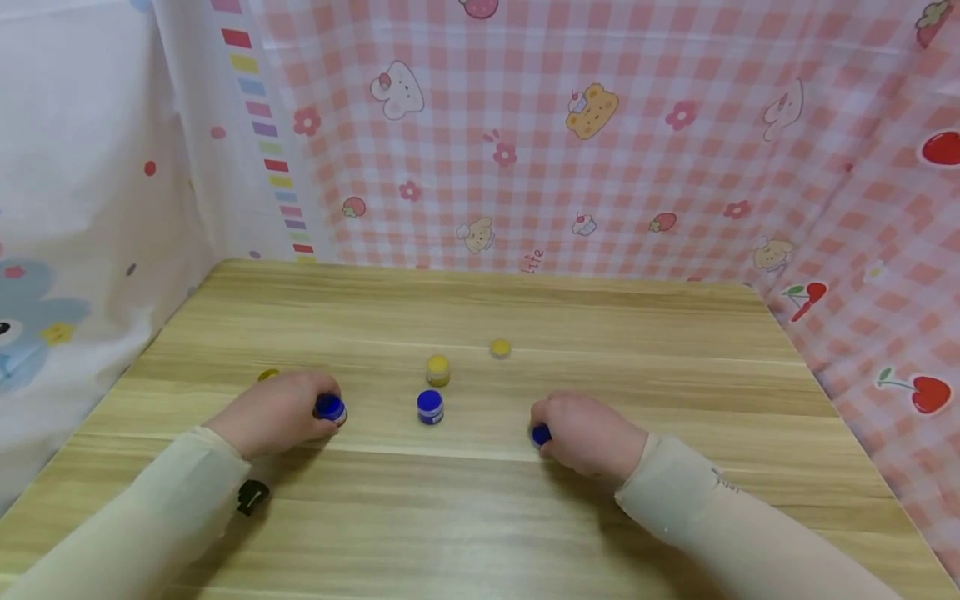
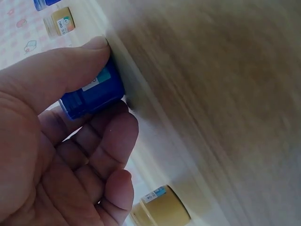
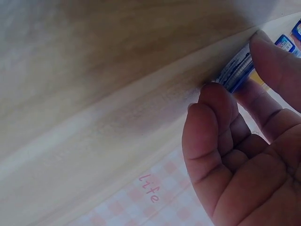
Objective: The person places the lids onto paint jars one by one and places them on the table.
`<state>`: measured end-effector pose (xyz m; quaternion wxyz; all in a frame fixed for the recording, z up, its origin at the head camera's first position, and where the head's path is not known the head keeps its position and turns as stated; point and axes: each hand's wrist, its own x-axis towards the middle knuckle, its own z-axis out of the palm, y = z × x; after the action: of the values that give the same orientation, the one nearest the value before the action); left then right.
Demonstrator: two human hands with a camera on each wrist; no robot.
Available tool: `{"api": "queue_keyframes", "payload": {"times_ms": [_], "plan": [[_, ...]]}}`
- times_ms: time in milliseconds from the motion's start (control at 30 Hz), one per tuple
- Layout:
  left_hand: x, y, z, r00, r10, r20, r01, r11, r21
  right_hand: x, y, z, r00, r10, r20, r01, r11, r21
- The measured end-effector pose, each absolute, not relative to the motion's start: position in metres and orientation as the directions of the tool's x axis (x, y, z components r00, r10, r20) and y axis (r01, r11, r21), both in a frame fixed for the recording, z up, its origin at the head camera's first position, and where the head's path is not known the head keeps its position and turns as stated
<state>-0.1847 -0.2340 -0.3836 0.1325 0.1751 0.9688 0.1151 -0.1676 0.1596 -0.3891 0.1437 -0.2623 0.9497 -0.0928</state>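
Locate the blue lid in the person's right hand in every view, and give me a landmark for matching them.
Head: blue lid right of centre, below mid-height, pinched by the right hand.
Left wrist: not in it.
Right wrist: upper right, nearly edge-on.
Shared landmark: pink checked cloth, in all three.

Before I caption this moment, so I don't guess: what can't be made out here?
Head view: most of the leftmost yellow piece, hidden by the left hand.
Head view: what the dark object is; too small.
Left wrist view: part of the held blue jar, covered by that hand.
Left wrist view: part of another blue jar, cut off by the top edge.
Right wrist view: part of the blue piece, hidden by the right hand.
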Motion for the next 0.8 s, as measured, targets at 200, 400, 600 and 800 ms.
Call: {"api": "queue_keyframes", "payload": {"times_ms": [200,400,600,800], "plan": [[-0.1868,-0.234,-0.3849,-0.905,0.366,-0.217,0.303,0.912,0.278,-0.1677,0.1601,-0.3894,-0.819,-0.527,-0.227,-0.477,0.845,-0.243],[-0.1884,-0.2358,-0.3846,-0.906,0.36,-0.223,0.292,0.913,0.285,-0.168,0.1603,-0.389,-0.815,-0.537,-0.216,-0.489,0.839,-0.239],[-0.1881,-0.2353,-0.385,-0.909,0.347,-0.232,0.273,0.914,0.299,-0.1668,0.1589,-0.3871,-0.819,-0.522,-0.239,-0.466,0.848,-0.254],[-0.1885,-0.2349,-0.3839,-0.91,0.343,-0.234,0.266,0.914,0.305,-0.1669,0.1594,-0.3884,-0.818,-0.527,-0.232,-0.472,0.844,-0.253]]}}
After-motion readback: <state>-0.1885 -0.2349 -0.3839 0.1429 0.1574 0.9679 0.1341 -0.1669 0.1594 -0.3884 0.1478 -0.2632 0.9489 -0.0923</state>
